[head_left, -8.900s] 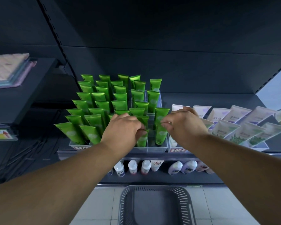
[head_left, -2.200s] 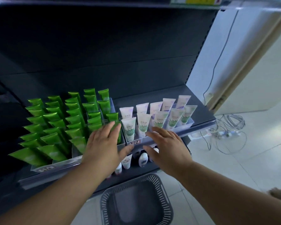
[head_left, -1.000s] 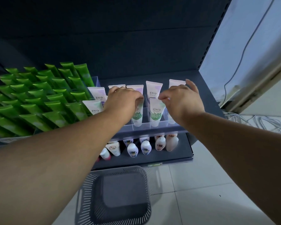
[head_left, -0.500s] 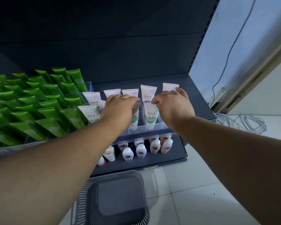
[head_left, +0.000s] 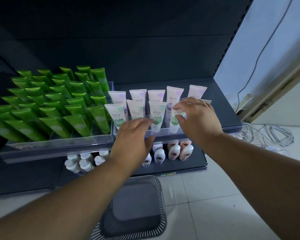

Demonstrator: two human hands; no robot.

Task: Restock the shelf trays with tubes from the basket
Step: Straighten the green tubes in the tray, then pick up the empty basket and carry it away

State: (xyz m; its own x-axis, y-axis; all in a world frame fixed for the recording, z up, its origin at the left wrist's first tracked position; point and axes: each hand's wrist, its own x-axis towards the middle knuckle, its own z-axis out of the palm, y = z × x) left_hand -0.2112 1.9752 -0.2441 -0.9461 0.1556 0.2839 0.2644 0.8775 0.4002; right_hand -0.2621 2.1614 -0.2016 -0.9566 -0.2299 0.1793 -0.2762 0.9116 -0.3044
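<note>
Dark grey metal shelf (head_left: 220,108), upper deck. Two clear plastic trays sit side by side along its front edge.

Left clear tray (head_left: 59,144): glossy green plastic tubes (head_left: 59,101), caps down and crimped ends up, all leaning back and left. Packed rows, no gaps visible.

Right clear tray (head_left: 164,131): white plastic tubes (head_left: 156,108) with lilac or green print, standing cap-down in two rows between dividers. The dividers probably keep each tube upright and its label facing out.

Grey slotted plastic basket (head_left: 160,193) on the tiled floor below the shelf's front edge. No tubes visible inside, so restocking looks near its end; judgement only.

Left hand (head_left: 133,137): fingers straight and spread over the right tray's front wall, holding nothing. Likely steadying the front row.

Right hand (head_left: 197,118): thumb and forefinger curled, seemingly pinching the crimped top of the right-end front tube (head_left: 174,119). The contact is blurred. Probably squaring it in its slot.

Small white and peach bottles (head_left: 173,150) stand on the lower deck.
</note>
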